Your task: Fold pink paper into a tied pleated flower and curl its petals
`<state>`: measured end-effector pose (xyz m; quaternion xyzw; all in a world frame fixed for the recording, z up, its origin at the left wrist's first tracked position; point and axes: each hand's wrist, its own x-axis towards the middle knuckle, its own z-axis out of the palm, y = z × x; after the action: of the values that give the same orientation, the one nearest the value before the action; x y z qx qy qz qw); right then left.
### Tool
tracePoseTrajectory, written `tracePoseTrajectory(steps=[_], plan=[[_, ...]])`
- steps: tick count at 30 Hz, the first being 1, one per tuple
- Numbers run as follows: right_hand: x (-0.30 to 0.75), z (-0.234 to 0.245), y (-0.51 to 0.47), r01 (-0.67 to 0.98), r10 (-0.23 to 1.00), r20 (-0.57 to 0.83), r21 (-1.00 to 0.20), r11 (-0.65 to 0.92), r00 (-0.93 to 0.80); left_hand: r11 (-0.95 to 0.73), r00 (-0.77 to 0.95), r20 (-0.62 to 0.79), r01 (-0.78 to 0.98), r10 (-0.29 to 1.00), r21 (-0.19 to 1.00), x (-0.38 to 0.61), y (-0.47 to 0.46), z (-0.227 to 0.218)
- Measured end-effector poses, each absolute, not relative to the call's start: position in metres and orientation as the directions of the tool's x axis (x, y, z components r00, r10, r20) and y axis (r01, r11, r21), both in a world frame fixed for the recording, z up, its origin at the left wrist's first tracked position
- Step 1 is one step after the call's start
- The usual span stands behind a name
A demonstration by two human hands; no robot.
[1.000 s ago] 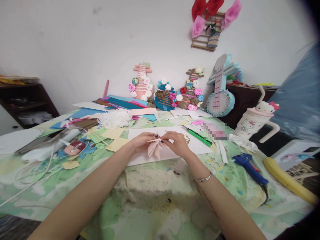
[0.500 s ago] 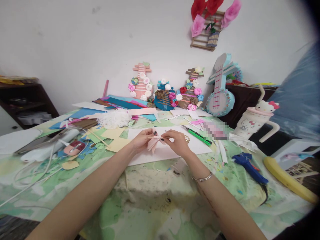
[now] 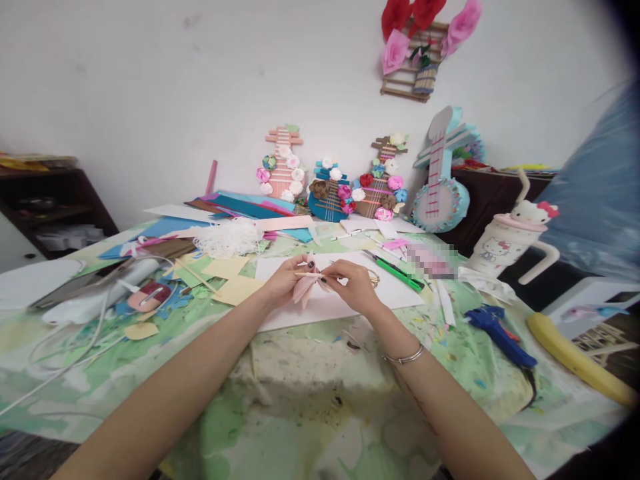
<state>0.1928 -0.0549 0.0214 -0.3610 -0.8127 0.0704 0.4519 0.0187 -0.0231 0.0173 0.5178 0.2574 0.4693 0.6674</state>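
Between my two hands is a small pink folded paper piece (image 3: 303,291), its layers fanned out and hanging down. My left hand (image 3: 286,281) pinches it from the left, with a thin, pale stick-like strip (image 3: 306,274) crossing at the fingertips. From the right, my right hand (image 3: 353,285) grips the gathered middle of the same paper between thumb and fingers. Both hands are just above a white board (image 3: 280,320) lying on the table. A green utility knife (image 3: 399,273) rests on the board, right of my right hand.
A blue glue gun (image 3: 500,335) and a yellow banana-shaped object (image 3: 575,360) lie at the right, near a tumbler (image 3: 505,247). Yellow paper pieces (image 3: 240,291), white shreds (image 3: 230,238) and a cabled white device (image 3: 100,293) lie left. Flower-decorated paper instruments (image 3: 327,193) stand behind.
The pink paper has turned slightly in my fingers; a point of it now sticks up by the left fingertips, and the pale strip shows more clearly. My arms have hardly moved.
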Motion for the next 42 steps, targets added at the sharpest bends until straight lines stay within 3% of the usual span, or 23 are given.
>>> tracePoseTrajectory(steps=[42], plan=[[0.1894, 0.0203, -0.0562, 0.422, 0.615, 0.738, -0.482, 0.768, -0.276, 0.057, 0.452, 0.131, -0.379, 0.882, 0.924, 0.0186, -0.0248, 0.0184]])
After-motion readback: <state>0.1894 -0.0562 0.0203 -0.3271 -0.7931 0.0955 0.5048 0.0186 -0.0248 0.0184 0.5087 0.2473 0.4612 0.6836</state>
